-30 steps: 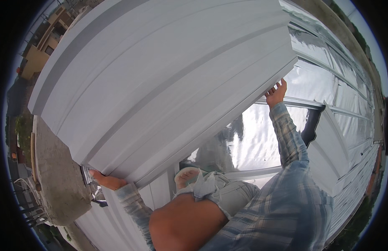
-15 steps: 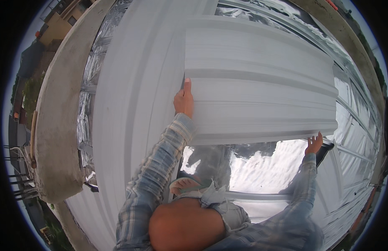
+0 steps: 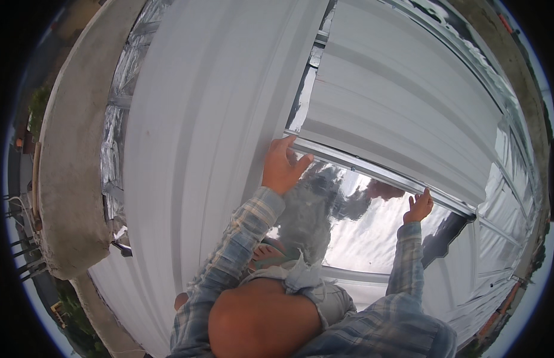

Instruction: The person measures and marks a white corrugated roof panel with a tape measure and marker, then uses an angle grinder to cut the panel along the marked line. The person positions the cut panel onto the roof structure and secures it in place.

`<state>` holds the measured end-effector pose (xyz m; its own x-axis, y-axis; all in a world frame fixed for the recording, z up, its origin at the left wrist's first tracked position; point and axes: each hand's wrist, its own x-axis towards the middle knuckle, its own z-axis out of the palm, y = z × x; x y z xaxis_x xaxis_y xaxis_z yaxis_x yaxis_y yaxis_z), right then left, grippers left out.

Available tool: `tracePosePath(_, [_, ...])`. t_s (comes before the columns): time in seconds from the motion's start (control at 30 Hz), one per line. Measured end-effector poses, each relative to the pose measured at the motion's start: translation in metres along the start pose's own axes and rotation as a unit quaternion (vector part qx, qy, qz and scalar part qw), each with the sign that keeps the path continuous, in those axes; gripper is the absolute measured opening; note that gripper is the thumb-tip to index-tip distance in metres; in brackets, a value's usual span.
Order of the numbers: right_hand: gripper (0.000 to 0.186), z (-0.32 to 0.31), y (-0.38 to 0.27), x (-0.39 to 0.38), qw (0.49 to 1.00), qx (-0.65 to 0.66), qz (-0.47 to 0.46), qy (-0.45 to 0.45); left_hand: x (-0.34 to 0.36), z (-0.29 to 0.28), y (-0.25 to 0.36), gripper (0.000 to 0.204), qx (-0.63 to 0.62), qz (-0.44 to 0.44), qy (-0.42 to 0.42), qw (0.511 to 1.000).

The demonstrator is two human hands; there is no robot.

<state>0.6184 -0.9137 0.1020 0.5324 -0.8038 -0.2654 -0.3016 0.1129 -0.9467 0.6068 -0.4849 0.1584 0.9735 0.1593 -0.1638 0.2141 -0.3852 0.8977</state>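
Note:
My left hand [image 3: 287, 167] rests at the left end of a silver metal batten [image 3: 355, 163], fingers bent and thumb apart. My right hand [image 3: 418, 206] touches the batten farther right with fingertips, its fingers partly spread. Beyond the batten lies a white ribbed panel [image 3: 396, 89]; a dark slot with foil separates it from the long white ribbed sheet [image 3: 187, 113] on the left. Below the batten, shiny reflective insulation [image 3: 360, 238] is exposed beside my sandalled foot [image 3: 268, 253] and bare knee.
A concrete ledge [image 3: 71, 161] runs down the left, with crumpled foil beside it and rods jutting outside. More white sheeting [image 3: 444, 286] and foil-covered framing [image 3: 507, 191] lie at right. Another concrete edge, greenery and distant structures show around the rim.
The white panel that my hands held has been laid down beyond the batten and released. My left hand moved down and right onto the batten; my right hand shifted slightly left.

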Motion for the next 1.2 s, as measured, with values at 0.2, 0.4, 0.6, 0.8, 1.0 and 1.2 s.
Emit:
tracePosePath(0.2, [0.051,-0.013,-0.052,0.104,0.982,0.150,0.110,-0.037,0.069,0.020,-0.004,0.073,0.048,0.044,-0.001,0.998])
tracePosePath(0.4, [0.055,0.005,-0.067,0.051,0.966,0.154,0.101,-0.180,0.101,0.024,-0.001,0.065,0.063,-0.006,-0.066,0.996])
tracePosePath(0.6, [0.034,-0.019,-0.080,0.064,0.925,0.309,0.196,-0.102,0.091,0.018,0.027,0.043,-0.082,-0.002,-0.028,0.996])
tracePosePath(0.8, [0.006,-0.030,-0.034,0.062,0.967,0.179,0.134,-0.119,0.049,0.022,0.030,0.039,-0.065,0.067,0.030,0.995])
tracePosePath(1.0, [0.046,-0.032,-0.047,0.060,0.964,0.159,0.094,-0.189,0.042,0.000,0.053,0.040,-0.079,0.085,0.078,0.990])
tracePosePath(1.2, [0.032,-0.059,-0.083,0.078,0.936,0.310,0.040,-0.164,0.012,0.025,0.071,0.041,-0.065,0.073,0.026,0.995])
